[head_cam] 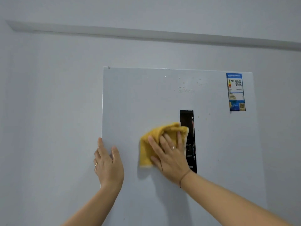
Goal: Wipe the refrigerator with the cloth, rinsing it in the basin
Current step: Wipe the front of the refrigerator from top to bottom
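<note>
Currently: wiping step, refrigerator door point(138, 98), centre frame.
Right hand point(169, 154): fingers spread, pressing yellow cloth point(156, 137) flat beside the control panel point(187, 118).
Left hand point(108, 165): fingers fairly straight, braced on the door's left edge.
Next: probably upward, toward specks point(197, 83).
Count: one cloth, one panel, two hands.

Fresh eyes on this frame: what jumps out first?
The yellow cloth, pressed flat on the white refrigerator door by the right hand, just left of the black control panel. Then the blue energy label at the door's top right, and the left hand on its left edge.
</note>
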A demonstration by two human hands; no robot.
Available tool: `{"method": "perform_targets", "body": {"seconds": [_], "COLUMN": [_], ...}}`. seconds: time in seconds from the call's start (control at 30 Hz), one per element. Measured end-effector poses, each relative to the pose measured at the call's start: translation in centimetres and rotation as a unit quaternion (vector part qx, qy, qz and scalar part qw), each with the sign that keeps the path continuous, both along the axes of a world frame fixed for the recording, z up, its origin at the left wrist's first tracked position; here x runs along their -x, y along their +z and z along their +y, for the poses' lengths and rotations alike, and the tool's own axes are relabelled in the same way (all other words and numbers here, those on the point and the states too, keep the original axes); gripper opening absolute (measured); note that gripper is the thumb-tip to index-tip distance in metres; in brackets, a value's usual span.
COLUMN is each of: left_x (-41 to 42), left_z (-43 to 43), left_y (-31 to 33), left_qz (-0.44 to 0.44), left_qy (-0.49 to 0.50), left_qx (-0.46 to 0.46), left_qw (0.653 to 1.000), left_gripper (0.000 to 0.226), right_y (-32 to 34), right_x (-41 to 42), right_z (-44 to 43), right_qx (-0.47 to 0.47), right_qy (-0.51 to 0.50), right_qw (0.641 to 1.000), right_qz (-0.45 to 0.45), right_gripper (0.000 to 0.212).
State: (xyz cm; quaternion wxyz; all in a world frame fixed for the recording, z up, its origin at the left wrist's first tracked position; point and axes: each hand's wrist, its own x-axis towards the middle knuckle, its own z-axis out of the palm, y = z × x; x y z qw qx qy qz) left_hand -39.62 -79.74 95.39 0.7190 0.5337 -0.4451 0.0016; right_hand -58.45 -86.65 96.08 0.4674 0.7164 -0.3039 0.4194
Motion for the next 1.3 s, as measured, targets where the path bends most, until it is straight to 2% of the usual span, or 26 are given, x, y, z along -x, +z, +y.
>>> {"method": "perform_targets", "body": {"seconds": [0.07, 0.27, 0.37, 0.43, 0.47, 0.53, 0.63, 0.77, 0.83, 1.2, 1.3], "left_x": [0.0, 0.2, 0.6, 0.8, 1.0, 1.1, 2.0, 3.8, 4.3, 4.6, 4.6], "left_z": [-0.1, -0.1, -0.1, -0.1, -0.2, -0.5, -1.4, -2.9, -3.5, -3.8, -3.8], "left_y": [0.0, -0.1, 0.0, 0.1, 0.2, 0.5, 1.5, 1.9, 1.6, 1.5, 1.5], "left_qz": [0.001, -0.001, -0.005, -0.022, -0.056, -0.180, -0.371, -0.499, -0.513, -0.507, -0.503], "left_qy": [0.001, 0.007, 0.021, 0.066, 0.100, 0.166, 0.203, 0.231, 0.232, 0.213, 0.216], "left_qx": [0.000, -0.007, -0.028, -0.057, -0.062, -0.032, -0.019, -0.031, -0.032, -0.033, -0.035], "left_qw": [1.000, 1.000, 0.999, 0.996, 0.991, 0.969, 0.906, 0.834, 0.826, 0.835, 0.836], "left_gripper": [0.055, 0.059, 0.063, 0.067, 0.068, 0.068, 0.071, 0.076, 0.076, 0.079, 0.079], "right_y": [4.0, 14.4, 17.6, 18.2, 18.2, 18.2, 18.1, 18.1, 18.0, 15.6, 14.7], "right_x": [-0.5, -1.3, -1.1, -0.6, -0.1, 0.9, 3.4, 7.7, 10.2, 24.7, 25.5], "right_z": [0.3, 0.9, 1.0, 0.8, 0.7, 0.3, -0.3, -1.1, -1.6, -4.1, -4.6], "right_qx": [-0.030, -0.059, -0.064, -0.059, -0.058, -0.057, -0.064, -0.079, -0.089, -0.157, -0.160], "right_qy": [-0.018, -0.060, -0.067, -0.069, -0.069, -0.070, -0.071, -0.065, -0.063, -0.066, -0.062], "right_qw": [0.999, 0.995, 0.994, 0.994, 0.994, 0.993, 0.991, 0.986, 0.983, 0.945, 0.939], "right_qz": [-0.034, -0.048, -0.061, -0.060, -0.061, -0.070, -0.097, -0.128, -0.148, -0.278, -0.299], "right_gripper": [0.061, 0.060, 0.059, 0.060, 0.060, 0.061, 0.061, 0.060, 0.060, 0.063, 0.061]}}
